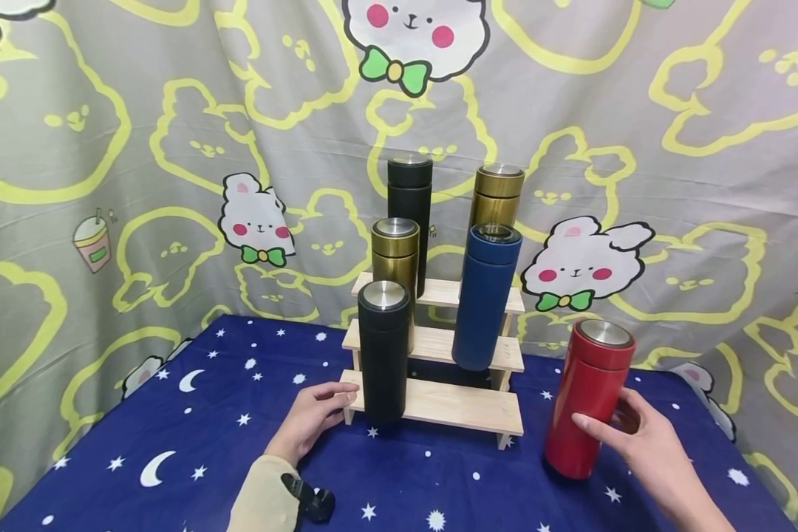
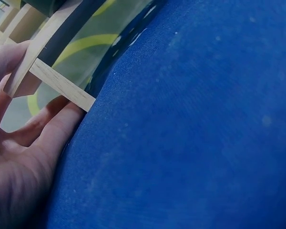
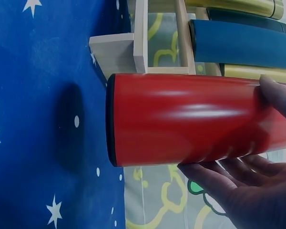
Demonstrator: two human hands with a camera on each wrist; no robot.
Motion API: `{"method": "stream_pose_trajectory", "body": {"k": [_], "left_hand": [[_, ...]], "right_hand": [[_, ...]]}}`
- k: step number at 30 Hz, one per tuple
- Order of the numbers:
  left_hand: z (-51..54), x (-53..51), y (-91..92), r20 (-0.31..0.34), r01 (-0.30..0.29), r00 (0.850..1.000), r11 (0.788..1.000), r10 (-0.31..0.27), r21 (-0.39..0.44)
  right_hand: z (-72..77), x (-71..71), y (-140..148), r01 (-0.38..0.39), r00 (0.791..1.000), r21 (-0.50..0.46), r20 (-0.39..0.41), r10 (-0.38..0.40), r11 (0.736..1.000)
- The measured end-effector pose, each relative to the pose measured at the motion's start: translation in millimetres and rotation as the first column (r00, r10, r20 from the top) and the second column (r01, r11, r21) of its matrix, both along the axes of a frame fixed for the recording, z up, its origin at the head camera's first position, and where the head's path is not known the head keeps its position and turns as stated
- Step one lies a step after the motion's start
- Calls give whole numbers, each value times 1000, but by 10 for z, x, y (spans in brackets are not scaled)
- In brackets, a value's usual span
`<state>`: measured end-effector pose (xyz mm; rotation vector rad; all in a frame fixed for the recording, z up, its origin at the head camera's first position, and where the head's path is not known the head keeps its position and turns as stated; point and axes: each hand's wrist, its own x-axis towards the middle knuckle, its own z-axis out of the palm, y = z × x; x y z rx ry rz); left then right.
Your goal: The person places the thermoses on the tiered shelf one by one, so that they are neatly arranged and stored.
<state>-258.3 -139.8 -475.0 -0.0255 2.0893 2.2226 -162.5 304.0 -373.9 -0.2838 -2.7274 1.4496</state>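
Observation:
My right hand (image 1: 652, 443) grips a red thermos bottle (image 1: 588, 406) with a steel-topped lid, thumb on the near side. In the right wrist view the bottle's black base hangs above the cloth, apart from its shadow. At the left end of a three-step wooden stand (image 1: 462, 405), my left hand (image 1: 309, 417) holds the lowest step, the thumb on one side and fingers by the leg. A black bottle (image 1: 384, 362) stands on that step. The middle step bears a gold bottle (image 1: 397, 258) and a blue bottle (image 1: 485, 303).
On the top step stand another black bottle (image 1: 410, 199) and a gold bottle (image 1: 499, 192), both partly hidden. Dark blue cloth (image 1: 219, 465) with stars and moons covers the table. A patterned grey curtain (image 1: 332, 162) hangs close behind and at the sides.

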Motion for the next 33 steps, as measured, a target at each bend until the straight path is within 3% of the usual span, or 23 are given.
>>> {"method": "stream_pose_trajectory", "body": {"k": [9, 25, 33], "left_hand": [[7, -6, 14, -1, 8, 1000, 1000, -8, -2], [4, -1, 7, -6, 11, 1000, 1000, -11, -5], [0, -10, -7, -7, 18, 1000, 1000, -18, -5]], "right_hand": [[35, 47, -71, -10, 998, 31, -59, 12, 999], [140, 116, -247, -52, 998, -16, -44, 51, 999], [215, 109, -368, -71, 990, -7, -123, 70, 997]]}}
